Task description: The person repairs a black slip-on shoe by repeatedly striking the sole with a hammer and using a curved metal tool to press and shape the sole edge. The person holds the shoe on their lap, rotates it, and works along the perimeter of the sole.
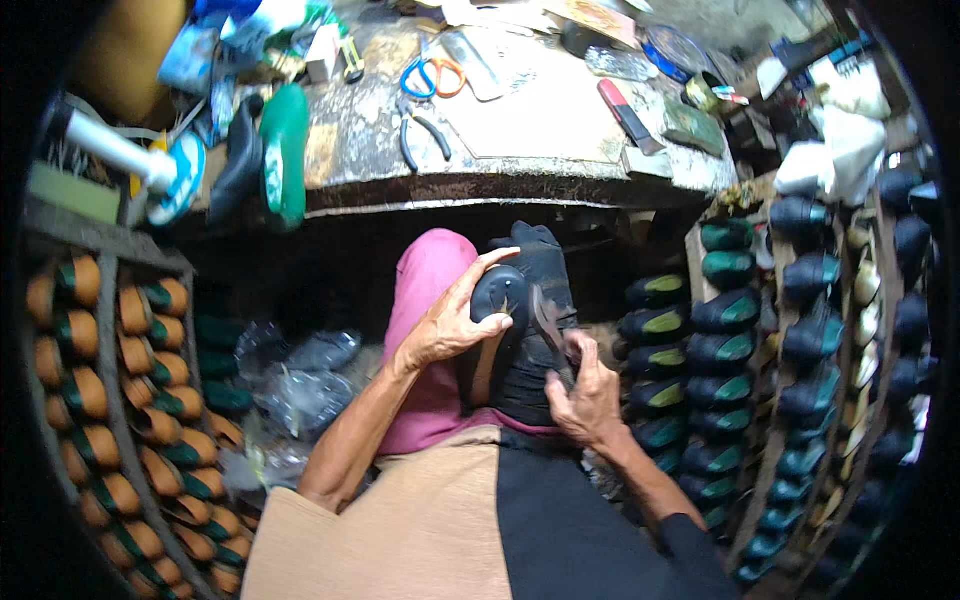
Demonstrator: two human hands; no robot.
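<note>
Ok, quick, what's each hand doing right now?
Left hand: closed around the black shoe's heel.
Right hand: closed on a dark tool held against the shoe.

Workbench [520, 120] up top: scissors with blue and orange handles [432, 76], pliers [424, 140]. Racks of shoe lasts left [120, 380] and right [720, 350].
</note>
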